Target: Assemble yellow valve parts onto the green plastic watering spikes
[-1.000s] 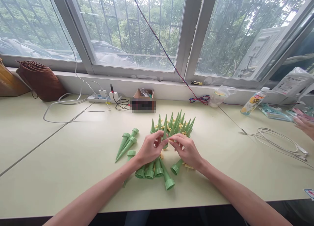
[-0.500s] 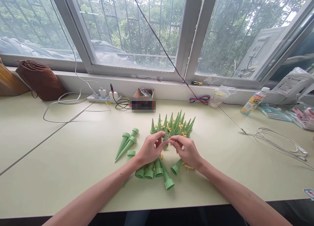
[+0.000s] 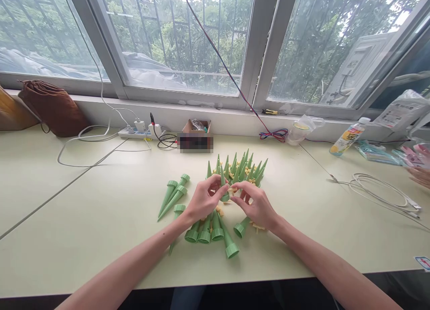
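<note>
Left hand [image 3: 205, 196] clamped on upright green cone [image 3: 222, 176], mid-desk [image 3: 117, 238]. Right hand [image 3: 257, 204] at yellow piece [image 3: 232, 191] beside cone; cannot tell if gripping. Standing cones [image 3: 242, 175] toward far edge, lying cones [image 3: 217, 224] toward near edge.

Bright, diffuse daylight comes through the windows [image 3: 188, 45], their view washed pale. Faint, soft shadows lie beside the spikes [image 3: 230, 247]. Wide-angle stretch slants the frames [image 3: 257, 45]; a pixelated patch [image 3: 195, 143] adjoins the box [image 3: 188, 127].
</note>
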A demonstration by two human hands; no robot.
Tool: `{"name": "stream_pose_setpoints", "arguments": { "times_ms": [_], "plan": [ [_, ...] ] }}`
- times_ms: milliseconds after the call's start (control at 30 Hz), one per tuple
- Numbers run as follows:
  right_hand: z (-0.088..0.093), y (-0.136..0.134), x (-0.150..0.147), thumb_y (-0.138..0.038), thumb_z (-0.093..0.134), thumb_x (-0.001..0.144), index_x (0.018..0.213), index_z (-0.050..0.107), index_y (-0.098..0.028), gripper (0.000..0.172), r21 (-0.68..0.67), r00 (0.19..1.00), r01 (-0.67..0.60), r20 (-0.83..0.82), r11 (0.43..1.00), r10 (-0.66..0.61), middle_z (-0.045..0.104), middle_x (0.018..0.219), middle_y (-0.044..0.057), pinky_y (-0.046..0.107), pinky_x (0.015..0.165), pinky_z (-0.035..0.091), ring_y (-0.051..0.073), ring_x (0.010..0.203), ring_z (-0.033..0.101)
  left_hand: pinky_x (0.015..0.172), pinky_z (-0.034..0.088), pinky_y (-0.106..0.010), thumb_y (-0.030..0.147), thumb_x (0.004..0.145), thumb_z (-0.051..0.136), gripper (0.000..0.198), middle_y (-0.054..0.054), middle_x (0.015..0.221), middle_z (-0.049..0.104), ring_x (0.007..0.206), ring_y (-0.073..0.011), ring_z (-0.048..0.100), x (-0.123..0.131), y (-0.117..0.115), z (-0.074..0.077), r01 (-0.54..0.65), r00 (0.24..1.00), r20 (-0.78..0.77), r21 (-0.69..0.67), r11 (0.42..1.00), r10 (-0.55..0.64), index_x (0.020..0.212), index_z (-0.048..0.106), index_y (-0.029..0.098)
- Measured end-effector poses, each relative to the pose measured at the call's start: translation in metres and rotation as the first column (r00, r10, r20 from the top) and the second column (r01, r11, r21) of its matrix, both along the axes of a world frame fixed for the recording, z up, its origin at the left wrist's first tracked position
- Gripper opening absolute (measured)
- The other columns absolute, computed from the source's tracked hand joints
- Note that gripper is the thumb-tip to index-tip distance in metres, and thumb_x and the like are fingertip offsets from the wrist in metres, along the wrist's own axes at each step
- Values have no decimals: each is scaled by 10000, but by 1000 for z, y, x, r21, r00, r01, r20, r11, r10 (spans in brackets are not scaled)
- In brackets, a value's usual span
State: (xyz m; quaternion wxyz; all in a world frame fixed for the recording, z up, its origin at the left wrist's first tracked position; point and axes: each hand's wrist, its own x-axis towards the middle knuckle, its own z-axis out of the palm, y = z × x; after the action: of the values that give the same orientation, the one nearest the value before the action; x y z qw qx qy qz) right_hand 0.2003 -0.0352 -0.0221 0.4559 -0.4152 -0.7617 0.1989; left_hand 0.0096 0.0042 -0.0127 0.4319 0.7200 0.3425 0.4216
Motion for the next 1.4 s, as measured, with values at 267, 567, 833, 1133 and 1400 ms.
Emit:
{"name": "stream_pose_setpoints", "arguments": {
  "times_ms": [267,567,833,1133,1400],
  "plan": [
    [-3,2,3,-244,585,958,1143,621,-236,189,44,998,-53,37,998,51,640,1046,63,252,546,505,126,670,595,422,327,-191,422,905,615,271,1,709,583,524,-79,430,-1,0,6,28,998,62,-132,991,-20,904,610,152],
    [-5,3,3,-223,563,966,1061,671,-235,144,92,999,-35,36,995,32,652,986,61,254,559,501,141,711,592,397,288,-198,458,905,598,304,15,687,556,465,-61,366,0,-1,7,67,997,38,-174,983,-61,908,614,155],
    [-7,4,4,-251,561,970,1030,699,-225,153,97,999,-44,18,994,42,660,953,68,252,552,503,148,734,596,424,313,-196,447,912,584,296,29,663,501,505,-75,392,0,-2,7,70,998,2,-132,989,-70,858,588,155],
    [-9,6,4,-280,603,951,957,713,-209,131,110,999,-50,22,993,48,691,894,62,261,533,497,133,634,573,468,328,-195,388,926,567,238,19,663,492,579,-98,422,-1,-2,4,82,995,-54,-1,997,-82,887,594,154],
    [-9,6,4,-295,583,961,929,707,-205,157,86,998,-52,40,995,48,690,865,59,267,551,497,135,626,567,487,386,-192,343,933,542,185,24,663,481,574,-101,420,-1,-2,0,69,986,-161,190,979,-39,875,565,169]
  ]
}}
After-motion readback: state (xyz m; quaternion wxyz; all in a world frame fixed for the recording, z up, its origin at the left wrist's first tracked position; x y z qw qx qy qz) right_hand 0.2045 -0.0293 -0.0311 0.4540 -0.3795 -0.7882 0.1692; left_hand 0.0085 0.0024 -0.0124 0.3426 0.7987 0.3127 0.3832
